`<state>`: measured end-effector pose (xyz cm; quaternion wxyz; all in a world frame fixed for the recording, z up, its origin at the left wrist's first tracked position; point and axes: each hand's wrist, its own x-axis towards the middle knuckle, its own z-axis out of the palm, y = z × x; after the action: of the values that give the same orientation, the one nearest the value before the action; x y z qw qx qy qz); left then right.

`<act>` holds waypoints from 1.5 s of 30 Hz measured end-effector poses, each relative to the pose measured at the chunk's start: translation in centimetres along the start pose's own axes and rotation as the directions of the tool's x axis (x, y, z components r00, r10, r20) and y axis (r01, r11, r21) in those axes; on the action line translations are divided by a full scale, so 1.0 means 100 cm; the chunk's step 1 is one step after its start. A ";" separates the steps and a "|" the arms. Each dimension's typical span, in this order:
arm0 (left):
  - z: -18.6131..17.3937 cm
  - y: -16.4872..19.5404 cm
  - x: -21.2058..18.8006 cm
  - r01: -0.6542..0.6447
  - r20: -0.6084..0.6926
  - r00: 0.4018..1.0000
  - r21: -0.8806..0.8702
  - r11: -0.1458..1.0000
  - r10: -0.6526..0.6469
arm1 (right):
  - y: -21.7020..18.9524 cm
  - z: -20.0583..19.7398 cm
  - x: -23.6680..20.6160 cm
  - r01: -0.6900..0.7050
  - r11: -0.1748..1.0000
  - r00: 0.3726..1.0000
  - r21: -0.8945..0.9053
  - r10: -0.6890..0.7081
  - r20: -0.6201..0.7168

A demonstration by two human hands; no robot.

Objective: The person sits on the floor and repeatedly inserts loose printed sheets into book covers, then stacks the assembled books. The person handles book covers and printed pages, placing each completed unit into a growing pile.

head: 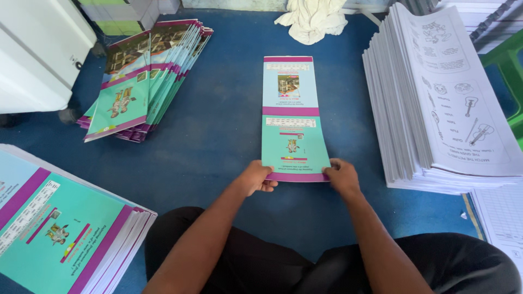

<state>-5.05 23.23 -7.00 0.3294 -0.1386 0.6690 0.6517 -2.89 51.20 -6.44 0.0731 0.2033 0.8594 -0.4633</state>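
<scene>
A long teal and purple printed cover sheet lies flat on the blue floor in front of me. My left hand pinches its near left corner. At the near right corner, my right hand grips the same edge. Both hands hold the sheet's near end slightly lifted off the floor.
A fanned pile of folded teal covers lies at the far left. A thick stack of flat covers sits at my near left. A tall stack of white printed pages stands at the right. A white cloth lies beyond.
</scene>
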 end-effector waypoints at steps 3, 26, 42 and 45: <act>0.007 -0.007 0.003 -0.034 0.056 0.998 0.032 0.999 0.032 | -0.001 -0.012 -0.001 0.192 0.971 0.969 -0.143 -0.211 -0.131; 0.041 0.028 -0.023 -0.353 -0.108 0.907 0.327 0.876 0.406 | -0.065 -0.016 -0.043 0.432 0.715 0.866 0.550 -0.499 -0.032; 0.031 0.067 -0.063 -0.357 -0.043 0.934 -0.125 0.926 0.355 | -0.083 0.028 -0.081 0.504 0.800 0.776 0.326 -0.585 0.237; 0.020 0.067 -0.061 -0.432 -0.094 0.902 -0.128 0.893 0.422 | -0.065 0.034 -0.070 0.445 0.896 0.874 0.013 -0.437 0.213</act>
<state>-4.17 24.40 2.14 0.1458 -0.0328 0.6438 0.7504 0.48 43.26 -1.15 0.0599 -0.0492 0.8787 -0.4710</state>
